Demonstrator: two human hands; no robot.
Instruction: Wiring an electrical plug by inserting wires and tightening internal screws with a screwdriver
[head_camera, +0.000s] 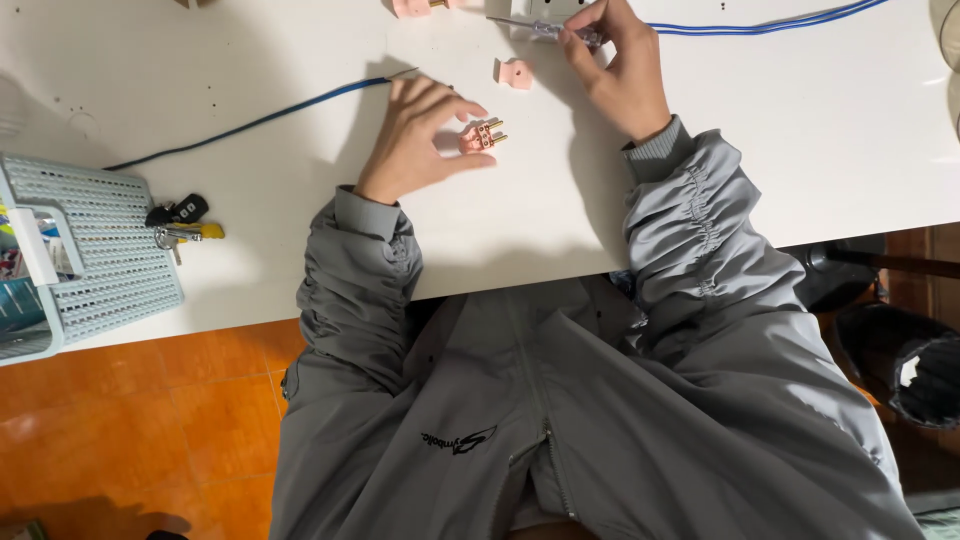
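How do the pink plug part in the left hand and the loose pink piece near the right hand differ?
The plug part carries brass pins; the loose pink piece shows none. The plug part is pinched by the left hand; the loose piece lies untouched on the table, below the right hand, which holds a screwdriver. Both are small, pink and plastic-looking.

White table, blue cable, 3 pink plug pcs, keys, pale plastic basket at edge

On the table, the plug insert lies mid-width, the left hand touching it. Behind it lies 1 small plug piece. The right hand holds a screwdriver at the far edge. A basket overhangs the near-left edge, with keys just right of it.
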